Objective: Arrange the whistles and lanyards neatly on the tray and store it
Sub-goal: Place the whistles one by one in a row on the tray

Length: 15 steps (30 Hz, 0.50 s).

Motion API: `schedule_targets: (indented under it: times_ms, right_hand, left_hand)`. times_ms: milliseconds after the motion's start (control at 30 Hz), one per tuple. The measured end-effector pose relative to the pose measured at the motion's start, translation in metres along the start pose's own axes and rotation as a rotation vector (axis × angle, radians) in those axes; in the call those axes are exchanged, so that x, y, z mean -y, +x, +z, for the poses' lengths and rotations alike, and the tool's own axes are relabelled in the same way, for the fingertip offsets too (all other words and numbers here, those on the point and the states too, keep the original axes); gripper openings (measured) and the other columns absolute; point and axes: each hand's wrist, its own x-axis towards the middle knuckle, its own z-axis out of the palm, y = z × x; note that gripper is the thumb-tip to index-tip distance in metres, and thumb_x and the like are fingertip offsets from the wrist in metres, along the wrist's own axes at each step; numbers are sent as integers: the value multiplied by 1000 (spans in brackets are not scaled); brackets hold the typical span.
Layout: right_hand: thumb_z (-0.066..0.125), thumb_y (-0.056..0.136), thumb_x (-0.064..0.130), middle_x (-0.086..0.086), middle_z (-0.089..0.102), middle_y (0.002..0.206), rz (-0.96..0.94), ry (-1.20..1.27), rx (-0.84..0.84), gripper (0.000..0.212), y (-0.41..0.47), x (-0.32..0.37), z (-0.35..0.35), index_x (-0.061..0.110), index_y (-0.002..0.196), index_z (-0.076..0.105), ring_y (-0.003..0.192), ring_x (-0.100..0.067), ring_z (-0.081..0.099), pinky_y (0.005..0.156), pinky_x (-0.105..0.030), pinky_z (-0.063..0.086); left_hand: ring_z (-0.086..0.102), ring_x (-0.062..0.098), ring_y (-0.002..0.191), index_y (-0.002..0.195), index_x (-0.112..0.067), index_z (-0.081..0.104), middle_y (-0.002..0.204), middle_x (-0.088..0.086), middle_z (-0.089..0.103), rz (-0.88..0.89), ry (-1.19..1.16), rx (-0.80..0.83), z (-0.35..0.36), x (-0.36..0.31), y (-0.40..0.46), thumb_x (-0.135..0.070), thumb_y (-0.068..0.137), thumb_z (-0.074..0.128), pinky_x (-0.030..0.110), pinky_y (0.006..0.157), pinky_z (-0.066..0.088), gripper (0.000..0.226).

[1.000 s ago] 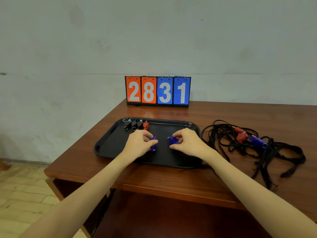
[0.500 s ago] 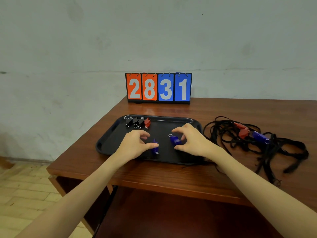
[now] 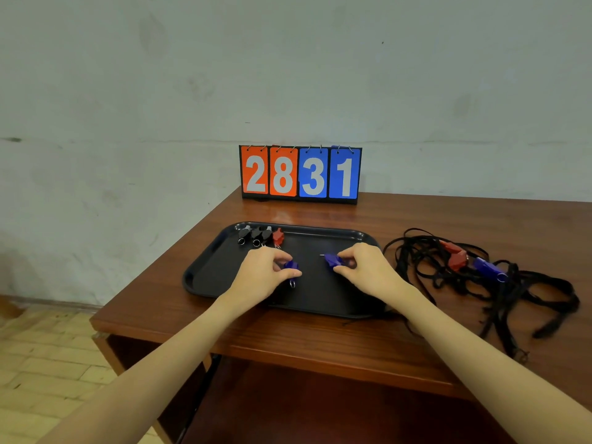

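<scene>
A black tray [image 3: 211,267] lies on the wooden table. Three black whistles [image 3: 254,236] and a red whistle [image 3: 278,237] stand in a row at its far left corner. My left hand [image 3: 262,272] pinches a blue whistle [image 3: 291,267] over the tray's middle, its ring hanging down. My right hand [image 3: 365,267] pinches another blue whistle [image 3: 331,259] just to the right of it. A tangle of black lanyards [image 3: 512,293] lies on the table right of the tray, with a red whistle [image 3: 456,256] and a blue whistle [image 3: 488,267] still among them.
A flip scoreboard [image 3: 300,173] reading 2831 stands at the table's back edge against the wall. An open shelf space [image 3: 288,405] shows under the tabletop. Tiled floor [image 3: 48,363] lies to the left.
Both hands stay over the tray's middle. The left hand's blue whistle now hangs with its ring downward, and the right hand has closed its fingers round the other blue whistle.
</scene>
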Motion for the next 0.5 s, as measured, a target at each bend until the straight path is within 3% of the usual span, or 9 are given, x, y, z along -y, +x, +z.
schedule_targets:
  times_ms: [100,167,233,333,400,500]
  right_hand:
    - [66,87,27,-8,70,105,24,-11,27,35,3,-3,1,6,114,67,83,-14,60,74,-25,48]
    - [67,85,31,-6,70,100,42,0,43,36,5,-3,2,7,113,68,78,-9,56,70,-21,45]
    - [69,83,35,-5,67,102,47,-3,62,44,6,0,2,7,117,65,82,-10,57,73,-23,48]
    - [73,79,33,-5,55,122,-4,-12,75,64,5,4,-1,13,135,48,101,-15,57,87,-27,50]
    - [72,81,27,-4,49,128,-60,-28,90,63,4,5,-2,17,137,46,106,-16,55,91,-28,49]
    - [71,82,27,-4,50,126,-91,-82,106,55,2,3,-2,17,133,51,107,-17,56,91,-27,48]
  left_hand:
    - [62,4,82,124,-13,63,113,2,69,-14,-37,27,0,3,2,-34,79,74,8,70,43,51]
    - [64,5,86,126,-14,62,115,1,68,-24,-70,42,0,4,1,-32,79,74,11,75,44,52]
    - [64,4,88,126,-16,62,115,0,69,-24,-81,43,-1,5,-1,-27,81,74,16,81,46,48]
    - [63,2,87,122,-19,65,112,-2,70,28,-42,-3,-2,9,-6,-19,85,69,18,88,48,37]
    - [62,5,97,117,-18,68,118,-4,66,145,74,-40,-2,14,-10,-13,87,66,14,88,45,30]
    - [55,11,119,117,-18,68,128,-4,62,282,220,-60,0,19,-14,-11,90,61,24,103,38,29]
